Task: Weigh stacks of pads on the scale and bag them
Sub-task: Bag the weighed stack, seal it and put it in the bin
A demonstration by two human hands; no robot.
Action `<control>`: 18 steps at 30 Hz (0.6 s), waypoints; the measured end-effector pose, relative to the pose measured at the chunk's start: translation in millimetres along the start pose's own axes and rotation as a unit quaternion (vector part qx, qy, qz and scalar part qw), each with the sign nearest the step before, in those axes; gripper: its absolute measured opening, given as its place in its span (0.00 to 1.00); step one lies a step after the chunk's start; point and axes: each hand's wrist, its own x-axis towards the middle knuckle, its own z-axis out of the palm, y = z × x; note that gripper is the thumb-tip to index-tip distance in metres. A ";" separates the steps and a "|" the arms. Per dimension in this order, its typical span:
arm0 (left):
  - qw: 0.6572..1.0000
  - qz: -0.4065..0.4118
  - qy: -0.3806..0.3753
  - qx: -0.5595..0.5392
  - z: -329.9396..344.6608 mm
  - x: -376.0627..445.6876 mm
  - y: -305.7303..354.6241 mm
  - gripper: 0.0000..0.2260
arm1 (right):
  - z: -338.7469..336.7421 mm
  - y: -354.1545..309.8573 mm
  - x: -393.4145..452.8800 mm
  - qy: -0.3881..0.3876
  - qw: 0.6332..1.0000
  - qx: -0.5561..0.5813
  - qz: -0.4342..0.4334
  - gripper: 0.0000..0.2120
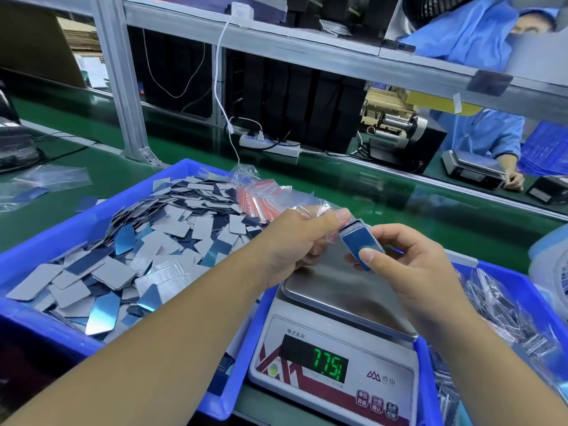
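Note:
My right hand [405,259] pinches a small stack of blue-faced pads [361,242] above the steel pan of the scale [344,290]. My left hand [301,238] holds a clear plastic bag [310,210] at the stack's far end; the stack's tip sits at the bag's mouth. The scale's green display [327,364] shows digits reading about 77.5. Nothing lies on the pan. A blue bin [37,321] at the left holds a heap of loose grey and blue pads [129,259].
A bundle of clear bags with red strips [261,195] lies on the heap's far side. A second blue bin [504,278] at the right holds filled bags [507,315]. Beyond runs a green conveyor [368,186]; across it a person in blue [491,139] works at another scale.

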 end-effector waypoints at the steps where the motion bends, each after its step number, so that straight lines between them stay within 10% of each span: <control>1: 1.000 -0.001 -0.001 -0.008 -0.1 0.0 0.0 0.13 | -0.3 0.6 0.0 0.007 1.000 -0.003 0.001 0.10; 18: 1.000 -0.005 -0.027 -0.009 0.7 -1.9 -0.4 0.12 | -0.1 1.7 -2.1 0.106 0.978 -0.153 -0.095 0.12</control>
